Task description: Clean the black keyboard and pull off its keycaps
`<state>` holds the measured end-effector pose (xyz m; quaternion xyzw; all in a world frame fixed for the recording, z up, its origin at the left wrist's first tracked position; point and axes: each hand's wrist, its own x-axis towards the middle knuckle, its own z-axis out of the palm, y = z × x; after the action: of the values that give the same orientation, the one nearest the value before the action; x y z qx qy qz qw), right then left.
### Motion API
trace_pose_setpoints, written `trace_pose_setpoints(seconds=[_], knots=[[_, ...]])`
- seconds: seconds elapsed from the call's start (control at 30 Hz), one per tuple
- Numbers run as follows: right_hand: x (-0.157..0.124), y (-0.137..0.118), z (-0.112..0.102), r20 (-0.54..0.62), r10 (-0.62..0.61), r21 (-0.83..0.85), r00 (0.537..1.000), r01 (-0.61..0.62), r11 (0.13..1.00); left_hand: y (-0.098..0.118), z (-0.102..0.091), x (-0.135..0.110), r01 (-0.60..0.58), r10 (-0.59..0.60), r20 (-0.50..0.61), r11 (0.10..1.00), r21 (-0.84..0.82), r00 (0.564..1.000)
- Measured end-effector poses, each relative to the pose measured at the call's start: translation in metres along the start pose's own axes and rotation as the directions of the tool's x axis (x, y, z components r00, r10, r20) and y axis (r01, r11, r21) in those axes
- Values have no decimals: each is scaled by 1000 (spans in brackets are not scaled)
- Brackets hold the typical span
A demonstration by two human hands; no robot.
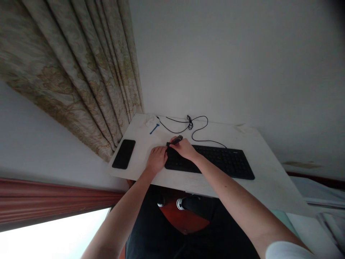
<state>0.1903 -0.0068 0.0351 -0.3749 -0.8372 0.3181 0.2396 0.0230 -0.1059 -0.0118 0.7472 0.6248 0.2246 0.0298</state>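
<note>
A black keyboard (pixel 223 162) lies across a small white table (pixel 269 180). My left hand (pixel 156 159) rests at the keyboard's left end, fingers curled against its edge. My right hand (pixel 184 148) is above the keyboard's left part and pinches a small dark tool (pixel 177 139) that points away from me. The keyboard's black cable (pixel 198 126) loops loosely over the back of the table.
A black phone (pixel 124 153) lies face up at the table's left edge. A small blue tool (pixel 154 128) and a crumpled white cloth (pixel 151 119) sit at the back left corner. A patterned curtain (pixel 88 79) hangs at the left. Behind the table is a plain wall.
</note>
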Motion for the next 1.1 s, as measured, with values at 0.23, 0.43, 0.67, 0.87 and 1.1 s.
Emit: trace_pose_setpoints(seconds=[0.23, 0.43, 0.67, 0.87, 1.1], knots=[[-1, 7, -5, -72, 117, 278, 990, -93, 956, 0, 1, 0, -5, 5, -5, 1000, -7, 1000], [0, 6, -14, -25, 115, 197, 993, -108, 974, -1, 1, 0, 5, -5, 9, 1000, -28, 1000], [16, -13, -21, 57, 30, -12, 998, -29, 1000, -2, 1, 0, -18, 19, 12, 999, -27, 1000], [27, -23, -16, 71, 17, -89, 997, -11, 996, -5, 3, -1, -46, 46, -8, 997, -67, 999], [33, -18, -13, 39, 15, 12, 999, -15, 1000, -5, 3, -1, -49, 47, -20, 995, -89, 999]])
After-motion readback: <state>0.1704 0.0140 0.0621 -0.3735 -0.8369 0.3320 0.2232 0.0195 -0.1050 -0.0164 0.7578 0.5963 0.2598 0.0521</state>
